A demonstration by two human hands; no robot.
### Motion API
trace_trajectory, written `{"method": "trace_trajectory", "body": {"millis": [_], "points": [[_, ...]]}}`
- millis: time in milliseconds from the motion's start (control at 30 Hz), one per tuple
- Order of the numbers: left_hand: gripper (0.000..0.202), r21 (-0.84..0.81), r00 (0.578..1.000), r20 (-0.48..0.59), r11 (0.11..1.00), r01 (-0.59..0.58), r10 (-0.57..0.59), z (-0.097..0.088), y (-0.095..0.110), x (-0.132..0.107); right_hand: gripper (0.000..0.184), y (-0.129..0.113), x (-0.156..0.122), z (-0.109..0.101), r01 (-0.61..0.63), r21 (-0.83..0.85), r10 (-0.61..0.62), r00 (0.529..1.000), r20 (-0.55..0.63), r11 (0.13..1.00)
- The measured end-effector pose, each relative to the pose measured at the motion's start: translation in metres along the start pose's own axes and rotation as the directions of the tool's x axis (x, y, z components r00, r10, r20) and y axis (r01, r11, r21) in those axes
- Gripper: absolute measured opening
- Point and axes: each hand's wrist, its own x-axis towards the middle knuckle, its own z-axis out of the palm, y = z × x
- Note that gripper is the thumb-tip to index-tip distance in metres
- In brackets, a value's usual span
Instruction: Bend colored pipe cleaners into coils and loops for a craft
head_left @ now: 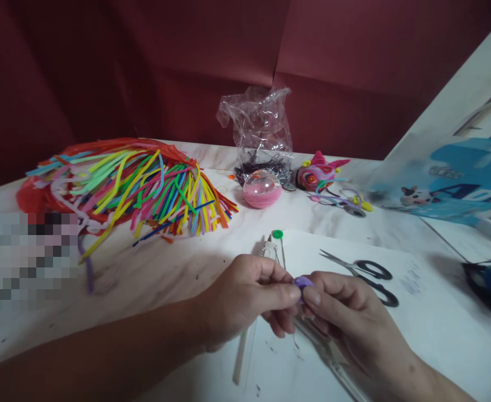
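My left hand (pixel 258 293) and my right hand (pixel 350 312) meet at the lower middle, just above a white sheet. Between their thumbs and fingertips they pinch a small purple piece of coiled pipe cleaner (pixel 302 282); the fingers cover part of it. Under the hands lies a white glue gun (pixel 269 249), its dark tip pointing away from me and its body mostly hidden. Close to that tip is a flat green disc (pixel 277 234). A pale glue stick (pixel 242 357) lies below my left hand. Right of my right hand rest black-handled scissors (pixel 360 273).
Colourful pipe cleaners (pixel 162 190) spread from a red bag at the left. Farther back stand a half-pink clear ball (pixel 262 190), a clear plastic bag (pixel 262 123) and a pink eared figure (pixel 317 172). A blue-and-white package (pixel 446 178) is at the right.
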Motion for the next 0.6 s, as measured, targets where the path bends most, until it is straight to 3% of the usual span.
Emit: {"method": "trace_trajectory", "body": {"millis": [100,300,467,600], "points": [[0.014,-0.013,1.000,-0.010,1.000,-0.011,0.011,0.003,-0.002,0.000,0.029,-0.002,-0.001,0.006,0.034,0.039,-0.035,0.999,0.004,0.999],[0.014,0.026,0.999,-0.035,1.000,0.008,-0.007,0.001,0.003,-0.001,0.038,0.004,0.000,0.000,0.021,-0.047,-0.021,1.000,0.001,0.999],[0.013,0.147,0.993,0.038,0.983,0.106,-0.113,-0.003,0.011,-0.002,0.040,0.004,0.002,-0.007,-0.045,-0.095,0.046,0.999,0.012,0.994],[0.014,0.111,0.997,0.049,0.992,0.058,-0.063,-0.002,0.011,-0.003,0.037,0.001,0.002,-0.004,-0.054,-0.057,0.052,0.998,-0.045,0.997]]}}
